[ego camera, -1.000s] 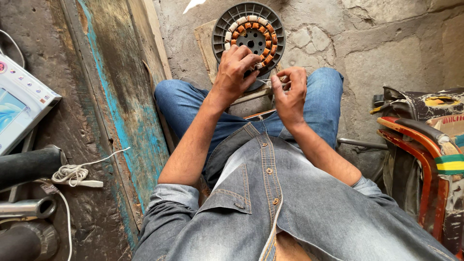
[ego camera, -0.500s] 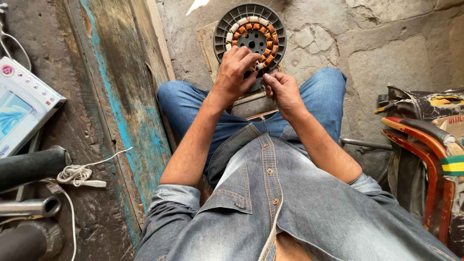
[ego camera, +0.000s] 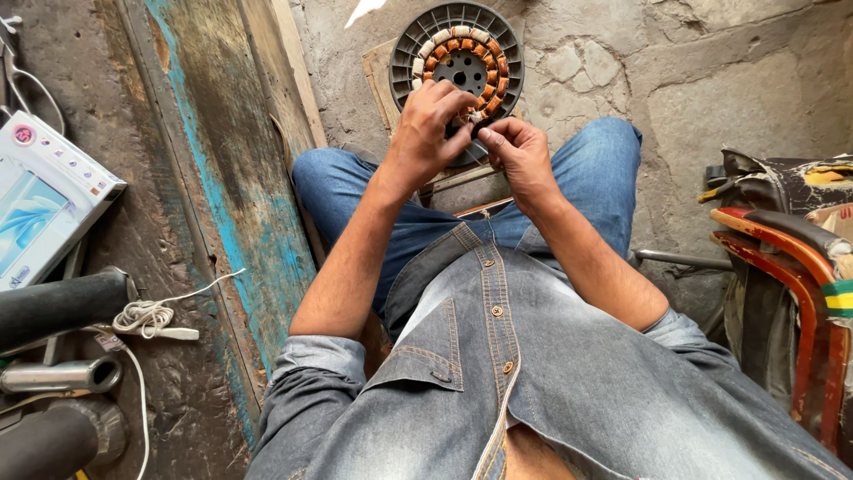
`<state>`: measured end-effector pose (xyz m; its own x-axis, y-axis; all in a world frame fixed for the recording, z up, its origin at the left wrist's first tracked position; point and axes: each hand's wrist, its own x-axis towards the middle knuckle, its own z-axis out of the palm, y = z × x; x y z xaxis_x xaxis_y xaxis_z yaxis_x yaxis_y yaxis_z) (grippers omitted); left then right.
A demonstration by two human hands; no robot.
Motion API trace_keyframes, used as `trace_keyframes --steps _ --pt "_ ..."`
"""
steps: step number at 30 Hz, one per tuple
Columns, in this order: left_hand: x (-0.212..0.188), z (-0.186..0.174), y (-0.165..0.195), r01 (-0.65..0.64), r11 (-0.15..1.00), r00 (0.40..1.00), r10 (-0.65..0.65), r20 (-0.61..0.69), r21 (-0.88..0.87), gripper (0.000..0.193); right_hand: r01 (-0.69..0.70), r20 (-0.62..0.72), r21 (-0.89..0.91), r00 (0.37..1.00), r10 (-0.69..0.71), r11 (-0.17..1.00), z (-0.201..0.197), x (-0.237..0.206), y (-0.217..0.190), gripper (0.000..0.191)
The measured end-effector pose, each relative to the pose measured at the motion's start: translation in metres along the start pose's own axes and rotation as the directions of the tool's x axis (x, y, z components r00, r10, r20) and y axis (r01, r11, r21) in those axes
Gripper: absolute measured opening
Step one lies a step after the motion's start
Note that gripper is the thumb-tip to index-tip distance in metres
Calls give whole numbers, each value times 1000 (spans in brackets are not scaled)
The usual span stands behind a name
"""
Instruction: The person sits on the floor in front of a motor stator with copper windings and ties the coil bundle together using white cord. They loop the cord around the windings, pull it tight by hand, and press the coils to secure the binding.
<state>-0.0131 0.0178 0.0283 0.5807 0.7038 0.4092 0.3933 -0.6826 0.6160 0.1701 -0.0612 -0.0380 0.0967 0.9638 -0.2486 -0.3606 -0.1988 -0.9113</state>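
Head view: hands, left (ego camera: 433, 124), right (ego camera: 515, 151), apparently pinch stator (ego camera: 458, 53) windings just beyond them.

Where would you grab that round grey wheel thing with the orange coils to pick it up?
Probably by the ribbed grey outer rim of the round grey coil disc, from its far or left side: that rim is bare, while the left hand and right hand crowd its near edge.

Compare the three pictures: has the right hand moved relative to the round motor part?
Yes. The right hand has shifted left and up toward the round motor part; its fingers now meet the left hand at the part's lower edge.
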Motion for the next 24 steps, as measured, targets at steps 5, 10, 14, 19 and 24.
trace_keyframes --steps 5,10,14,19,24 --pt "8 8 -1 71 997 995 -69 -71 23 7 87 -4 -93 996 -87 992 4 1 -1 13" --pt "11 4 7 262 930 949 -297 -104 -259 13 166 -21 -202 985 -174 965 11 -5 -9 17" --pt "10 -1 18 227 935 943 -281 -179 -271 11 271 -62 -508 935 -349 817 18 -13 -15 21" --pt "11 -2 22 237 948 947 -274 -165 -213 11 360 -74 -611 861 -503 705 19 -14 -20 21" --pt "17 1 17 228 969 959 -241 -149 -98 12 359 -58 -667 848 -527 652 17 -16 -21 23"
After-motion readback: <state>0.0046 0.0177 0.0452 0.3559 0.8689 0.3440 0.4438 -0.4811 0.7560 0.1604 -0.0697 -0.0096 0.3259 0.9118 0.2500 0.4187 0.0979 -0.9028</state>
